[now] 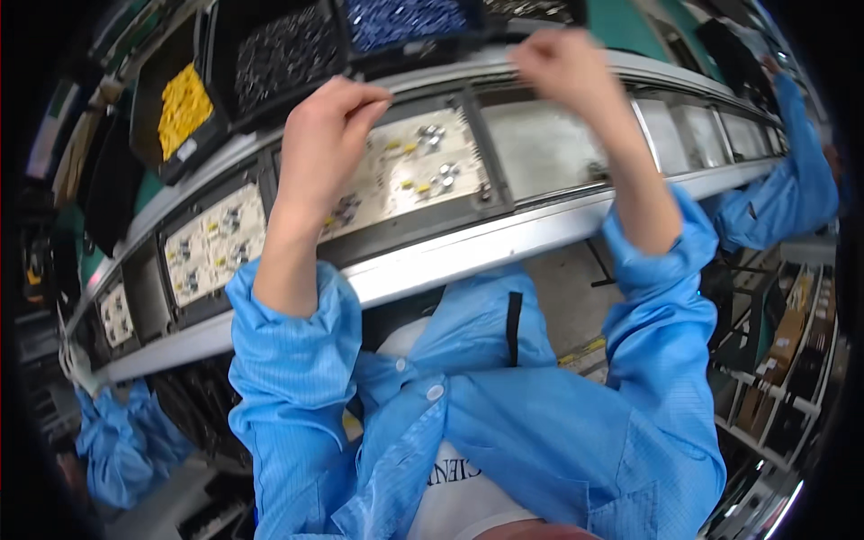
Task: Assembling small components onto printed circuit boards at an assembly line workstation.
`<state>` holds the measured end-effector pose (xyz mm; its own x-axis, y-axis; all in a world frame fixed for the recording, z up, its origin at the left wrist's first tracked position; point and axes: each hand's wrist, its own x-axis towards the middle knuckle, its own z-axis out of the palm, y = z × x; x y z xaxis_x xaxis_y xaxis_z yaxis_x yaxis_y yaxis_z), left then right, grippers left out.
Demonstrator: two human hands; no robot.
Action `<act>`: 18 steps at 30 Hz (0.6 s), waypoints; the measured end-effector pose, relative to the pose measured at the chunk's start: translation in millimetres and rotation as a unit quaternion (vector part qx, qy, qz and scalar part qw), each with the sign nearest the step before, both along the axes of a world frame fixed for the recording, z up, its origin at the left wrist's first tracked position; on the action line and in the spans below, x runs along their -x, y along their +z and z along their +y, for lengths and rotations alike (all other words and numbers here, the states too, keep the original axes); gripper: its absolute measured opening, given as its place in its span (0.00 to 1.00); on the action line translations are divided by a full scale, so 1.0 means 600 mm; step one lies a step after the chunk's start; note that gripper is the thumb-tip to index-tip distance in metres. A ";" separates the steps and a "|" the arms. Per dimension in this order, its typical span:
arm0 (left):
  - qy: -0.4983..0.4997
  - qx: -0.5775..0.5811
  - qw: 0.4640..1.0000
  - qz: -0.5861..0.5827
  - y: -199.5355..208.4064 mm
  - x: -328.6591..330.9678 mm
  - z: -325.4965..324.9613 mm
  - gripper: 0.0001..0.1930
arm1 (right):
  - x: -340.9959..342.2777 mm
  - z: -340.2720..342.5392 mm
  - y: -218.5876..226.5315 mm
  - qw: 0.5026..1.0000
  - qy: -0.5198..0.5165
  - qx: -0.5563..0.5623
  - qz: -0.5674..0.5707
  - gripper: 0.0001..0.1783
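My left hand [322, 135] hovers over the left part of a cream circuit board [396, 184], thumb and fingers drawn together in a pinch; whatever they hold, if anything, is too small to make out. Yellow and silver components stand on that board, which sits in a dark carrier frame [493, 171] on the line. Farther right, my right hand [565, 70] is raised near the far rail, below a bin of dark parts [531, 9]. Its fingers are curled in and slightly blurred, so their contents cannot be seen.
Along the far side stand black bins of yellow parts [184, 108], black parts [286, 58] and blue parts [405, 20]. Another populated board [216, 243] lies to the left. A metal rail [468, 247] runs in front of me. Co-workers' blue sleeves [783, 202] show at both sides.
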<state>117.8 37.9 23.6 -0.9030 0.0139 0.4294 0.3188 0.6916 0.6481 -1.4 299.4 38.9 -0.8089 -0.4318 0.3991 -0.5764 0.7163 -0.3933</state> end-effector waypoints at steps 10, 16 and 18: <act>-0.039 0.050 0.994 -0.091 -0.019 -0.002 0.025 0.06 | 0.190 -0.033 0.014 0.995 -0.060 -0.080 0.015 0.13; -0.110 0.065 0.992 -0.012 -0.027 -0.012 0.049 0.04 | 0.191 -0.030 0.000 0.997 -0.074 -0.021 -0.021 0.11; -0.126 0.077 0.989 0.002 -0.028 -0.013 0.056 0.04 | 0.179 -0.030 0.001 0.997 -0.076 0.002 0.008 0.10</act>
